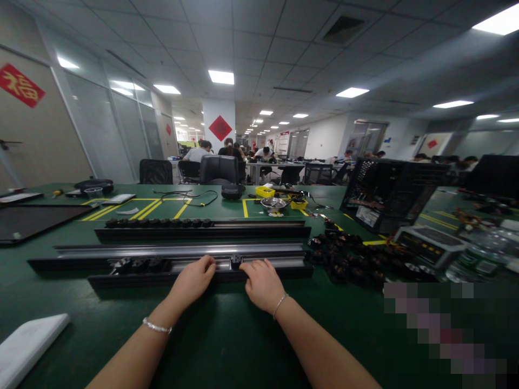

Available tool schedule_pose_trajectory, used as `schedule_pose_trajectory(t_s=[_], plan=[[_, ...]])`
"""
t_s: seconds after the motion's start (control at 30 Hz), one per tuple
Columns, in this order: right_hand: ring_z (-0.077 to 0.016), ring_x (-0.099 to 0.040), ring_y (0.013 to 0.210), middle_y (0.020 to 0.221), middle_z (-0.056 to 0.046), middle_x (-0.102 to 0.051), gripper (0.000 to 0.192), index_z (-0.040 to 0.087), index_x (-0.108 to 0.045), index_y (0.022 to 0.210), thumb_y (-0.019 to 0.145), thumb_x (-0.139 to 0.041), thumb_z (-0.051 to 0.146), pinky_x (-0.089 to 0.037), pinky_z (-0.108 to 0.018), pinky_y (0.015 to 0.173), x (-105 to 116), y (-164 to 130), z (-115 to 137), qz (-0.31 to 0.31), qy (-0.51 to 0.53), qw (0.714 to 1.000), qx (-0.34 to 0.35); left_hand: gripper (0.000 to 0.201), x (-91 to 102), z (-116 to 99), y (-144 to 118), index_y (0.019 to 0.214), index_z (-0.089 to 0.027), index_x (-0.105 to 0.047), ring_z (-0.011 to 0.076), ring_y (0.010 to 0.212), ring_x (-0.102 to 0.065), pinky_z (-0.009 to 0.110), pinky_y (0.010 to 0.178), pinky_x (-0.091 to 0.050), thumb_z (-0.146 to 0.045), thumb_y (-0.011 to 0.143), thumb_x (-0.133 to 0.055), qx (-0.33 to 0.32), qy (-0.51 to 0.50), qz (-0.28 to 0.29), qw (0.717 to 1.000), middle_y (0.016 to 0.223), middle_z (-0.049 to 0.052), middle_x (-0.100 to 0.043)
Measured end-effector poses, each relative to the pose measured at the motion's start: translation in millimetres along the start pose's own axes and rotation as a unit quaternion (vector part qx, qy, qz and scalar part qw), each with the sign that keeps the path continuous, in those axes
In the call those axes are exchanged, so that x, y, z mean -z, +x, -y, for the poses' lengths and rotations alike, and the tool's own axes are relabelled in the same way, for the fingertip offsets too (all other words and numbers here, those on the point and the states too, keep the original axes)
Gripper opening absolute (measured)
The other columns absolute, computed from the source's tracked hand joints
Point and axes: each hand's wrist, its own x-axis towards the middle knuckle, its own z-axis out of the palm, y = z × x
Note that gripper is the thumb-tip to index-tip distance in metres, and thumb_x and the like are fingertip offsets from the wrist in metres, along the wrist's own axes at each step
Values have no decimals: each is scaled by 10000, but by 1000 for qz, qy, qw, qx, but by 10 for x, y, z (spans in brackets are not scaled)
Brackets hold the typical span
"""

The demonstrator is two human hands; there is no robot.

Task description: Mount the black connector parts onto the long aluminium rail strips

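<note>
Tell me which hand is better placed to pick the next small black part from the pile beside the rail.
Probably the right hand: the pile of black parts lies on its side, while the left hand rests farther away on the rail.

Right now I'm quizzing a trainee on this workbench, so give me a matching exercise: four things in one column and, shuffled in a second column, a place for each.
Things:
1. left hand
2. metal bowl
3. white board
4. computer case

Places:
A. near left corner of the table
B. on the long black rail, left of the other hand
C. far right side of the table
D. mid-table, between two yellow trays

Pairs: 1-B, 2-D, 3-A, 4-C
</note>
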Motion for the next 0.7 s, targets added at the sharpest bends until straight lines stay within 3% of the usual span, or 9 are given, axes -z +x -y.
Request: schedule_pose_trajectory(t_s=[0.7], plan=[[-204,-496,1062,1078,-53,-612,455,293,-485,1218,783,-404,187,-228,-414,978,182,-53,-117,70,-32,997,-24,233,-18,55,24,923,-234,-567,194,850,-618,280,745,-412,-338,825,-383,5,17,10,1000,910,41,-682]])
